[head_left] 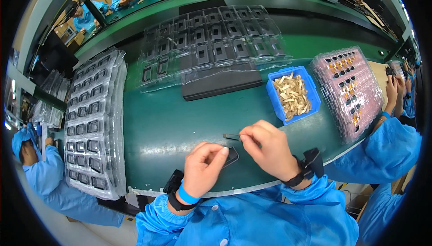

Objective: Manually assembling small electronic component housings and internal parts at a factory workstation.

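Near the table's front edge, my left hand (203,165) is closed on a small dark rectangular casing (232,156), thumb along its near side. Part of the casing is hidden behind the fingers. Just to the right and a little farther off, my right hand (266,147) pinches a thin dark strip (231,136) between thumb and fingers. The strip points left, above the casing and apart from it; its exact kind is too small to tell. Beyond the right hand stands a blue bin (273,94) full of small tan strips (292,95).
A clear tray (148,43) of dark casings rests on a black box (220,85) at the back. Stacked casing trays (118,111) line the left. At right, a stack of pinkish trays (330,97) carries small black-and-orange parts. A co-worker's blue sleeve (391,144) is close on the right.
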`<state>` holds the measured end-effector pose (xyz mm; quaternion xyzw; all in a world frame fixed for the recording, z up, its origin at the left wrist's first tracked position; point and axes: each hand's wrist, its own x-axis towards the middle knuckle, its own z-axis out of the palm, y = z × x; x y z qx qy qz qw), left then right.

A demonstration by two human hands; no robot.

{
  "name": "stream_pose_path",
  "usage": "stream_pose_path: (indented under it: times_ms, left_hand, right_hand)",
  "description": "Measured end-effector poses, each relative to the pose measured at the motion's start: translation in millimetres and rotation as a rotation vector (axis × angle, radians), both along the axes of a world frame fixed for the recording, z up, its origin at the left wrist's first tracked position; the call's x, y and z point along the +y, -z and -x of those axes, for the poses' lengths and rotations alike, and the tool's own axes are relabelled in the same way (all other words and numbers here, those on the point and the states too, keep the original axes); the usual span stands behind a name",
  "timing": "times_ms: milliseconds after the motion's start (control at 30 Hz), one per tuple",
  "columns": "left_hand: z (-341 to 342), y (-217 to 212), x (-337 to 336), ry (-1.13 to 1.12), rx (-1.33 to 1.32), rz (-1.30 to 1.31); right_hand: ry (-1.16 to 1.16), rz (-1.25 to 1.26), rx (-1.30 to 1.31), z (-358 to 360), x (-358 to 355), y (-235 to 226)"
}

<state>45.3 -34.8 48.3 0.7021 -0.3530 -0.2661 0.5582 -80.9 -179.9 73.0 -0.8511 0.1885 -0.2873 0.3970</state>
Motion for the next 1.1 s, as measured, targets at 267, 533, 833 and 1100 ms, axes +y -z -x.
stream_pose_path:
  times_ms: [267,533,833,1100]
  left_hand:
    - [8.0,-10.1,-15.5,0.032,0.189,0.061]
    - [11.4,-14.6,-17.1,0.028,0.27,-0.006]
    - [14.1,-9.6,-25.0,0.038,0.019,0.058]
    - [7.6,-21.0,-43.5,0.035,-0.227,0.014]
  right_hand:
    - [-0.009,0.48,-0.094,0.3,14.2,6.4]
    - [0.0,0.529,-0.121,5.1,12.7,12.0]
    - [0.018,0.434,-0.167,9.4,7.9,13.7]
    - [0.492,0.268,-0.33,40.3,-50.0,3.3]
